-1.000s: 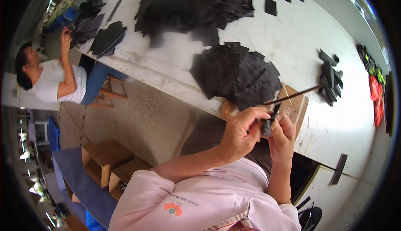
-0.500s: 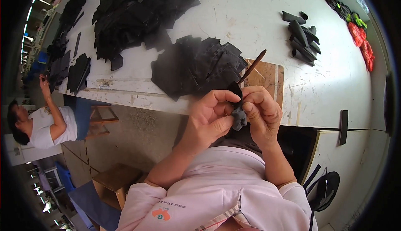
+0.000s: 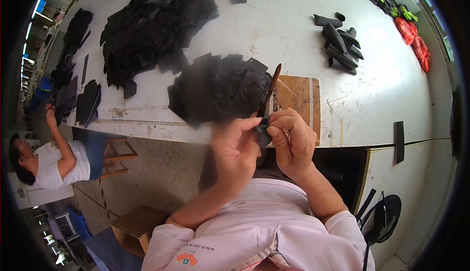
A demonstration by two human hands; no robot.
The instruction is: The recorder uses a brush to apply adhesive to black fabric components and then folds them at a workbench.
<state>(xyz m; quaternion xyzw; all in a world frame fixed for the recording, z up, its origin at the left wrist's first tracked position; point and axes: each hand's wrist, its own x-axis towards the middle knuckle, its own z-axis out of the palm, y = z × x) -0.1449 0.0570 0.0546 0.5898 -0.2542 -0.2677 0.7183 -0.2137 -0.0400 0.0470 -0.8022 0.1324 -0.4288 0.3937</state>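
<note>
Both my hands meet just in front of the table's near edge. My left hand (image 3: 237,146) pinches a small piece of black sheet material (image 3: 263,135) from its left side. My right hand (image 3: 294,141) has thumb and fingers closed on the same piece from the right. A slim brown stick (image 3: 273,87) with a tapered end rises from between my hands; its lower part is hidden by fingers and material, so what grips it cannot be made out. Just beyond the hands lies a fanned stack of black pieces (image 3: 215,87), beside a brown board (image 3: 307,97).
A larger heap of black pieces (image 3: 152,31) covers the far left of the white table (image 3: 279,31). Rolled black pieces (image 3: 340,43) lie to the right, and red plastic bags (image 3: 413,43) sit against the right wall. Another person (image 3: 54,160) works at the left.
My hands, with the black piece, have shifted slightly left and the piece looks turned between my fingers. The stick now stands more upright. The whole view has moved a little.
</note>
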